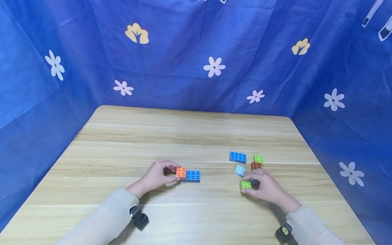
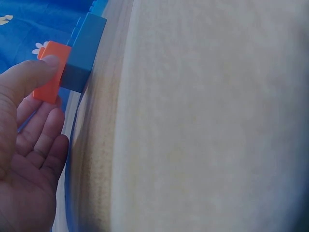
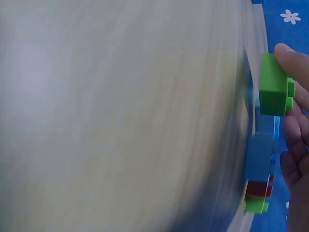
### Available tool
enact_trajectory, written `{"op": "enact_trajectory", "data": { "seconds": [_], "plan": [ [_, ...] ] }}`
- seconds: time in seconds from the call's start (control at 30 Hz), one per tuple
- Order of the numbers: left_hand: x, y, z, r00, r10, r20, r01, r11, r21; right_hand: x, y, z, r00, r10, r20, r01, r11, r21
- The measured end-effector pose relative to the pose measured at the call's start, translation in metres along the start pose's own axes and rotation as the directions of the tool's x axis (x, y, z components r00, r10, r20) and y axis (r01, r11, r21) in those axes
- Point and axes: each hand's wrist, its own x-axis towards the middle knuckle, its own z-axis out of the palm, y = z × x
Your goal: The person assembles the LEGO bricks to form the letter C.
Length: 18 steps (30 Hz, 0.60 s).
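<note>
My left hand pinches an orange toy building brick between thumb and fingers. That brick sits on the left end of a longer blue brick, as the left wrist view also shows, with the thumb on the orange brick's side. Over on the right, my right hand grips a lime green brick by its sides. In the right wrist view the green brick appears raised off the table, studs facing up. Part of a dark blue piece shows beneath the right hand, mostly hidden.
Beyond the right hand lie a blue brick, a light blue brick, a brown-red brick and another green brick. The wooden table meets a blue flowered cloth behind and at both sides.
</note>
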Motion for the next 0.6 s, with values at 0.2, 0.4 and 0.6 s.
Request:
{"op": "enact_trajectory", "data": {
  "seconds": [0.2,0.4,0.6],
  "plan": [
    [0.002,-0.006,0.002,1.000,0.001,-0.006,0.000,1.000,0.021,0.008,-0.011,0.004,1.000,0.024,-0.002,-0.024,0.997,0.067],
    [0.001,-0.005,0.001,1.000,0.003,-0.002,-0.003,1.000,0.015,0.022,-0.021,0.014,0.998,-0.058,-0.013,0.060,0.991,0.120],
    [0.001,-0.005,0.002,1.000,0.014,-0.001,-0.014,1.000,0.016,0.037,-0.034,0.026,0.997,-0.070,0.020,0.066,0.986,0.152]
  ]
}}
